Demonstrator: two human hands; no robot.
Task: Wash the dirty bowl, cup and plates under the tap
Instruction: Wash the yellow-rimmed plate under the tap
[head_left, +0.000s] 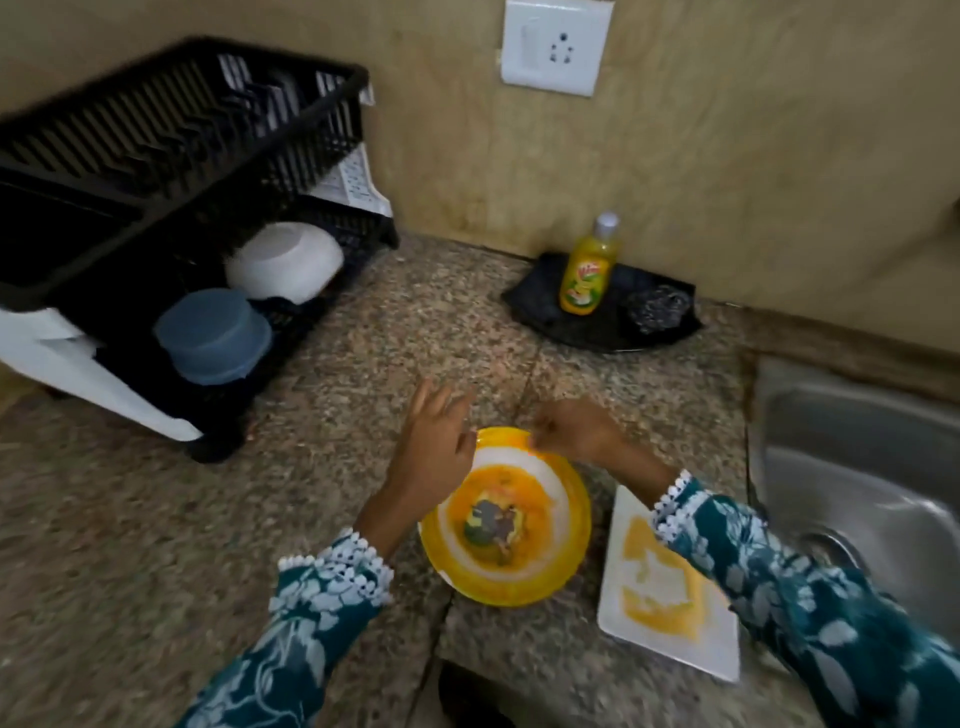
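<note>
A round yellow-rimmed plate with orange sauce and dark food scraps lies on the granite counter in front of me. Right of it is a white rectangular plate smeared with yellow residue, partly under my right sleeve. My left hand hovers over the round plate's far left rim, fingers apart, holding nothing. My right hand is at the plate's far rim with fingers curled; the picture is blurred and I cannot tell whether it grips the rim. In the dish rack sit an upturned white bowl and a blue cup.
A steel sink is at the right edge, its tap out of view. A yellow dish-soap bottle and a dark scrubber stand on a black tray against the wall. A wall socket is above.
</note>
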